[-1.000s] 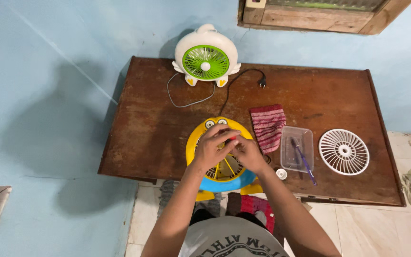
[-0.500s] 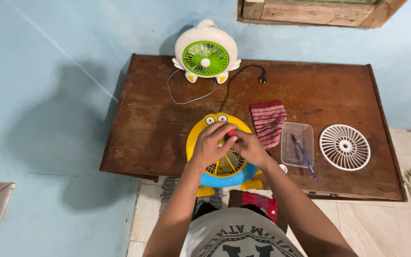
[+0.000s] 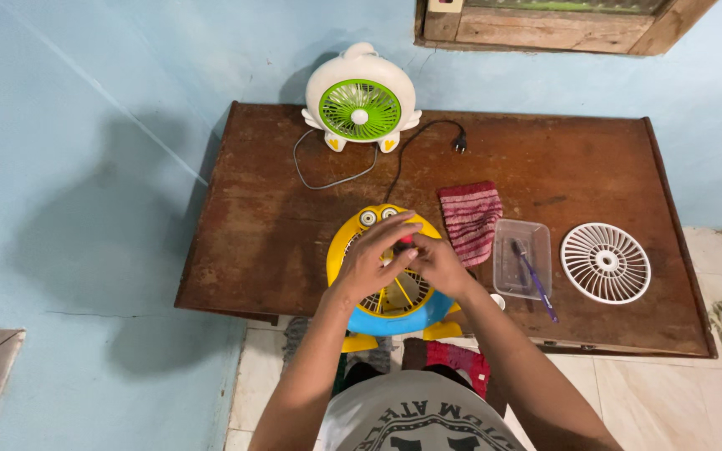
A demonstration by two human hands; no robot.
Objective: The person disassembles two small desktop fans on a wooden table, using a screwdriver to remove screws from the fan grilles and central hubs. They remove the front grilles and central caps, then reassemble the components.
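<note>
Pinching together over the hub of a yellow and blue toy-shaped fan (image 3: pixel 390 288), the left hand (image 3: pixel 375 259) and the right hand (image 3: pixel 438 263) are meeting at a small red part (image 3: pixel 406 240) that is showing between the fingertips; the left fingers are lying half spread across the grille with the thumb and forefinger closing toward that part, while the right hand is curling tight beside it, though whether either is actually gripping it I cannot tell. Both hands are resting directly on the fan, which is lying face up at the near edge of the wooden table (image 3: pixel 277 242), seemingly so its front is facing the person. At three o'clock from the hands a striped red cloth (image 3: pixel 470 220) is lying, then a clear plastic tray (image 3: pixel 521 257) holding a purple-handled tool (image 3: pixel 535 280), then a detached white fan grille (image 3: pixel 606 262). At twelve o'clock a white and green fan (image 3: pixel 360 104) is standing by the wall, its cord (image 3: pixel 411 146) trailing loose.
</note>
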